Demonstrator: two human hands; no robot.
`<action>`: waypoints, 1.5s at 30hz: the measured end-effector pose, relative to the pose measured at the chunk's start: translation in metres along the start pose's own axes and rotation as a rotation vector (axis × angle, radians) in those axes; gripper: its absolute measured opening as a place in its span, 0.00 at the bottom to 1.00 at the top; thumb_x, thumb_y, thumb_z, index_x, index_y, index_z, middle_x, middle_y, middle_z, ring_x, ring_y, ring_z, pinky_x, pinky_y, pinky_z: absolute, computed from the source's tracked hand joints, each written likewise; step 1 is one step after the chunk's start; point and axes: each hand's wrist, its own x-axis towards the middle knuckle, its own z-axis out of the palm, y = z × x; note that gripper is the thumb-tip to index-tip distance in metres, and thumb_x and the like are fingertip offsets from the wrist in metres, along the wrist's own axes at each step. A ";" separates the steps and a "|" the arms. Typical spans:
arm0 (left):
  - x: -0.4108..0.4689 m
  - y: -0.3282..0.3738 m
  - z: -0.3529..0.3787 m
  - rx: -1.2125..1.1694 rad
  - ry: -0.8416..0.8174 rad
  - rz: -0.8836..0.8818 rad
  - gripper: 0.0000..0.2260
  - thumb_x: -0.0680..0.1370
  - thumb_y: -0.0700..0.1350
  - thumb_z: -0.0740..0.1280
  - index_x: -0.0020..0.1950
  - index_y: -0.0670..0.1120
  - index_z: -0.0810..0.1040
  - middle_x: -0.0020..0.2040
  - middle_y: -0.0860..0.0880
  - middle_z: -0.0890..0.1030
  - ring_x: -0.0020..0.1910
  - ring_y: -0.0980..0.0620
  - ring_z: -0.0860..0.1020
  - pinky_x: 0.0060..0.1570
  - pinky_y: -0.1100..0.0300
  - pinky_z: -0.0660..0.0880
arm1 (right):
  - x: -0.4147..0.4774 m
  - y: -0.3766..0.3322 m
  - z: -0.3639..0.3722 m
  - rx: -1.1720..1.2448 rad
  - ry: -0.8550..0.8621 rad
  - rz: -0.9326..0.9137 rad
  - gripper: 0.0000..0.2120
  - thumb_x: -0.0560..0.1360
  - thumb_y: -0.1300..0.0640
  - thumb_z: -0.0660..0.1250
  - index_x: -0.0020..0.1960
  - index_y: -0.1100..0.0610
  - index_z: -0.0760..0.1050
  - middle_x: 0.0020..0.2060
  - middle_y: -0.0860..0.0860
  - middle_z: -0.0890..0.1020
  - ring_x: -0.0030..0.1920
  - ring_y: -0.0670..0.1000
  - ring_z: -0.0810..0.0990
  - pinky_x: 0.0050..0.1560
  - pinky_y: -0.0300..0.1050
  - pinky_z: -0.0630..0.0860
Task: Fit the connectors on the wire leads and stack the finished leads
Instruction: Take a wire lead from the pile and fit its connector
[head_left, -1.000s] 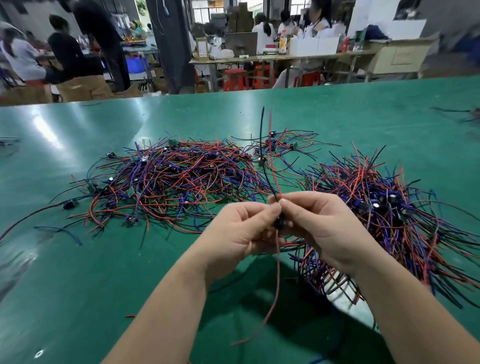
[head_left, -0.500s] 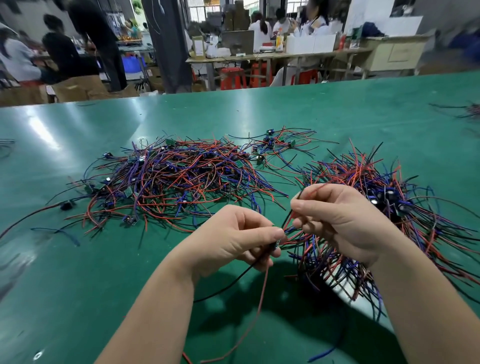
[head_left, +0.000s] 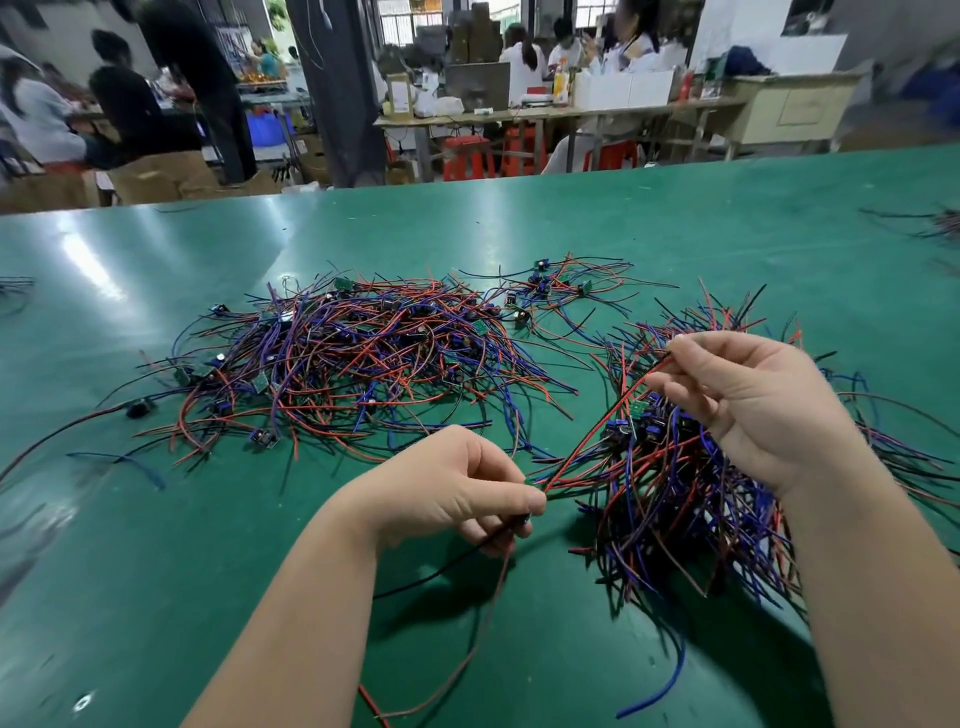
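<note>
Left hand (head_left: 457, 493) pinches near end of red wire lead (head_left: 605, 426), right hand (head_left: 748, 400) pinches its far end; lead stretched straight between them above green bench (head_left: 156, 571). Big wire pile (head_left: 363, 358) far left, second pile (head_left: 675, 499) right, under right hand.

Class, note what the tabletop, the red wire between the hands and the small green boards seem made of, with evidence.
Tabletop: smooth green mat, probably rubber or vinyl; it shows glare. Red wire: flexible plastic insulation; it curves freely. Green boards: likely rigid circuit laminate; flat, too small to confirm.
</note>
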 end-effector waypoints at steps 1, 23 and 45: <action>0.000 -0.002 -0.001 0.055 0.000 -0.024 0.06 0.74 0.44 0.72 0.37 0.45 0.82 0.34 0.48 0.83 0.30 0.54 0.79 0.30 0.65 0.75 | 0.001 -0.001 -0.002 -0.005 0.004 -0.028 0.05 0.65 0.60 0.68 0.39 0.62 0.76 0.29 0.54 0.83 0.32 0.49 0.84 0.29 0.33 0.77; 0.015 0.012 0.007 -1.151 0.194 0.397 0.31 0.50 0.54 0.84 0.50 0.49 0.81 0.50 0.53 0.83 0.48 0.55 0.81 0.46 0.61 0.78 | -0.020 0.032 0.039 -0.338 -0.436 -0.080 0.18 0.65 0.67 0.73 0.51 0.51 0.81 0.35 0.51 0.84 0.35 0.45 0.80 0.37 0.34 0.75; 0.028 0.006 0.048 -0.507 0.299 0.253 0.08 0.60 0.42 0.75 0.35 0.42 0.80 0.26 0.47 0.79 0.22 0.55 0.76 0.24 0.64 0.74 | -0.010 0.026 0.025 -0.366 -0.246 -0.001 0.07 0.72 0.66 0.70 0.36 0.59 0.78 0.27 0.50 0.76 0.26 0.45 0.70 0.28 0.34 0.68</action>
